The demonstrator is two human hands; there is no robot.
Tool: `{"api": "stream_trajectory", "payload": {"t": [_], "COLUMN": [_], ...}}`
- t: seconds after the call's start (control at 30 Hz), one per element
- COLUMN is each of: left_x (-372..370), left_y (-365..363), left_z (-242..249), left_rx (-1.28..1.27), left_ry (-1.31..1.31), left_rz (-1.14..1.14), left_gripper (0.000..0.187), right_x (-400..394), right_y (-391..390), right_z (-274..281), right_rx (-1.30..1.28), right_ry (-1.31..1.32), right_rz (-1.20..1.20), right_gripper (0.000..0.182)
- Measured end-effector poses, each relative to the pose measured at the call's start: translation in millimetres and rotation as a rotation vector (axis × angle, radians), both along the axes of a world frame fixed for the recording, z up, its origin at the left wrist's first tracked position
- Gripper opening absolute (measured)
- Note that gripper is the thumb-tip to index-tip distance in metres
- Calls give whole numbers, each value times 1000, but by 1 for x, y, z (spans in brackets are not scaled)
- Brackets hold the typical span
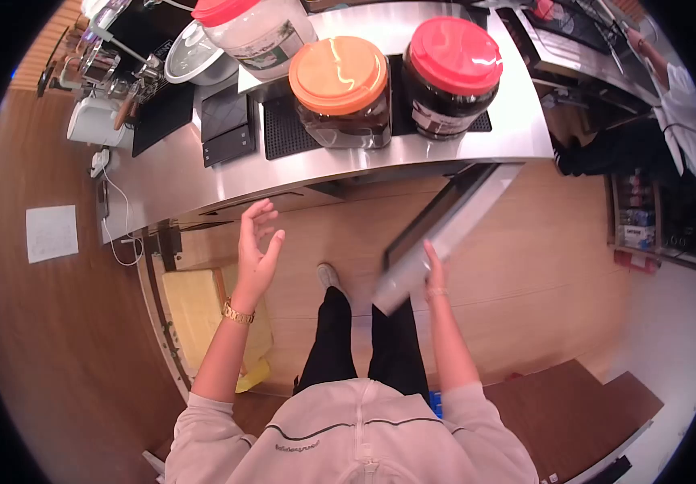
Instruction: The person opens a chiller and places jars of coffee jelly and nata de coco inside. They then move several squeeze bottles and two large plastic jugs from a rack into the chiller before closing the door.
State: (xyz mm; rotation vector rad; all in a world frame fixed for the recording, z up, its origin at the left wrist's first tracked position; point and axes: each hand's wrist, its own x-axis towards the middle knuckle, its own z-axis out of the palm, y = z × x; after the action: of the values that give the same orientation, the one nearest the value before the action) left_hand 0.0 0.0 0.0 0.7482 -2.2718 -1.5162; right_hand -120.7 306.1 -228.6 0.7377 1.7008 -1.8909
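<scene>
My right hand (436,270) is closed on the free edge of a steel door (453,226) below the counter. The door stands swung out from the counter front and is slightly blurred; a dark strip runs along its inner side. My fingers behind the edge are partly hidden. In the air left of it, my left hand (259,246) is open, with fingers spread and slightly bent, and holds nothing. It is in front of the counter's edge, apart from the door.
On the steel counter (194,181) stand an orange-lidded jar (340,89), a red-lidded jar (453,77), a larger pale jar (263,36) and a black scale (228,125). Another person (683,121) is at the far right. A yellow box (190,310) lies at lower left.
</scene>
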Motion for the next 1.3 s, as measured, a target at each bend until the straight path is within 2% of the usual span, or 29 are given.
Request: {"api": "stream_trajectory", "payload": {"t": [0.03, 0.07, 0.1, 0.13, 0.2, 0.27, 0.37, 0.47, 0.57, 0.63, 0.7, 0.8, 0.93, 1.03, 1.07, 1.17, 1.2, 1.23, 1.3], "left_x": [1, -2, 2, -6, -20, -37, -68, -90, -85, -81, -79, -83, -85, -91, -96, -114, -119, -123, -122], "left_y": [5, 8, 13, 12, 11, 15, 3, -13, -17, -10, -3, 2, -10, -14, -13, -21, -26, -31, -34], "left_z": [-7, -15, 1, -2, 0, 5, -7, -38, -79, -93, -113, -131, -168, -177, -182, -205, -206, -205, -200], "left_rx": [6, 11, 40, 19, -13, -116, -320, -522, -643, -782, -826, -904, -1129, -1099, -1119, -1200, -1225, -1250, -1350], "left_ry": [-1, 1, -3, 14, 24, 28, 76, 77, 8, -121, -168, -124, -95, -1, 66, 294, 361, 431, 425], "left_rz": [13, 22, 26, 32, 21, -5, 2, 60, 28, 43, 99, 216, 314, 374, 429, 553, 546, 539, 517], "left_gripper": [56, 56, 55, 55, 56, 58, 62, 69, 74, 77, 76, 71, 69, 73, 81, 87, 87, 87, 81], "right_x": [6, 1, 12, 1, -9, -22, -32, -54, -75, -78, -76, -70, -71, -74, -77, -84, -87, -86, -91], "right_y": [45, 67, 113, 150, 196, 208, 212, 181, 198, 181, 186, 184, 193, 193, 194, 191, 198, 195, 187], "right_z": [-46, -12, 18, 11, 14, 55, 72, 82, 31, 37, 36, 39, 35, 26, 21, 18, 10, 3, -9], "right_rx": [-22, 147, 148, 99, 297, 861, 1188, 1403, 1742, 1806, 1785, 1807, 1862, 1889, 1881, 1925, 1888, 1773, 1387], "right_ry": [39, 99, 54, 31, 73, 22, 614, 639, 836, 736, 790, 820, 954, 997, 1004, 1086, 1178, 1098, 1281], "right_rz": [50, 10, 59, 107, 172, 219, 103, 209, 241, 208, 257, 317, 359, 272, 222, 126, 51, -77, -306], "right_gripper": [96, 83, 78, 72, 62, 62, 62, 71, 78, 77, 76, 74, 70, 65, 63, 56, 45, 37, 31]}}
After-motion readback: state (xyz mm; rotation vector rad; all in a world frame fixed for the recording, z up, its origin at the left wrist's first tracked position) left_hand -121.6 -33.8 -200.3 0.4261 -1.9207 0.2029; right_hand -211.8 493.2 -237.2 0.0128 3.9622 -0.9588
